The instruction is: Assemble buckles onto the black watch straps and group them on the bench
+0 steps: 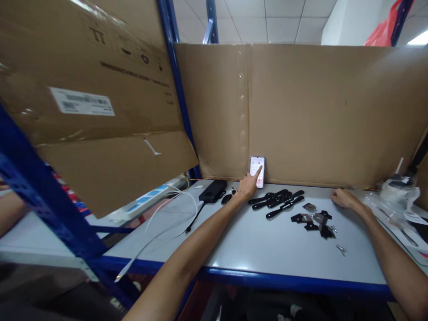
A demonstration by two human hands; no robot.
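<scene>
With its index finger stretched out, my left hand (248, 184) touches the lit screen of a smartphone (261, 177) that leans upright against the cardboard. Nothing is held in this hand. My right hand (343, 197) rests on the tabletop at the right, its fingers curled in, and nothing shows in them. Between the hands lies a pile of black handles (285, 206) with a glossy finish. Nearer to my right hand are several flat dark metal pieces (312, 227) with angled edges. A few small silvery metal parts (341, 249) lie toward the front edge.
A black power bank (212, 191) and white cables (157, 209) lie at the left near a white power strip (150, 198). Cardboard walls (334, 116) and blue posts (179, 89) enclose the table. Plastic-wrapped items (397, 196) stand right. Another person's arm (11, 211) shows far left.
</scene>
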